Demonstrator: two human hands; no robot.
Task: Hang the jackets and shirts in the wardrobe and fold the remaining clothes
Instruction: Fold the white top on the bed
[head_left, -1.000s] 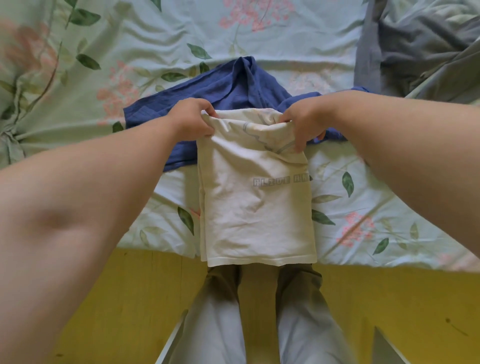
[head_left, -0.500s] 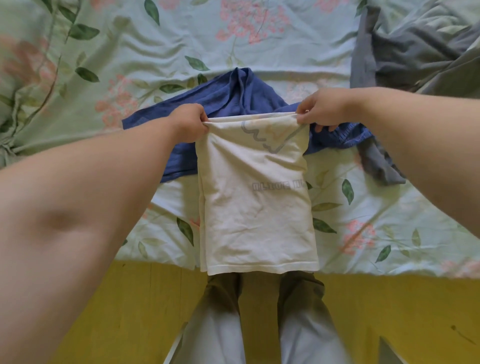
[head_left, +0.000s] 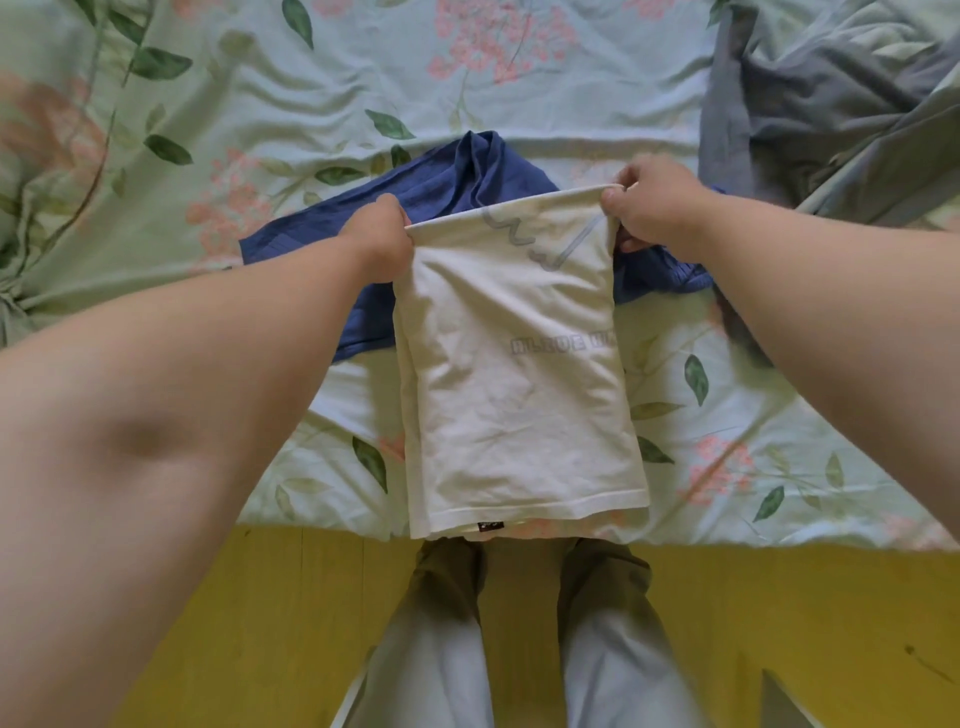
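Head view showed the white T-shirt (head_left: 519, 384), already narrowed to a long strip, stretched over the near edge of the floral bed sheet (head_left: 260, 104), its hem at the bed's edge above the yellow floor (head_left: 779, 597). A second earlier the two hands had sat close together on a bunched, rumpled top edge; by this moment they had drawn apart and the edge ran straight and taut between them, with the right corner carried a little farther up the bed. That suggested the strip was being squared off, probably ready for a crosswise fold, so this garment looked partly folded. The left hand (head_left: 382, 236) pinched the left top corner with curled fingers, and the right hand (head_left: 652, 208) pinched the right corner between thumb and fingers. Under the shirt's upper part lay a blue garment (head_left: 457, 176), unfolded, and a grey heap of clothes (head_left: 810, 119) waited at the far right.
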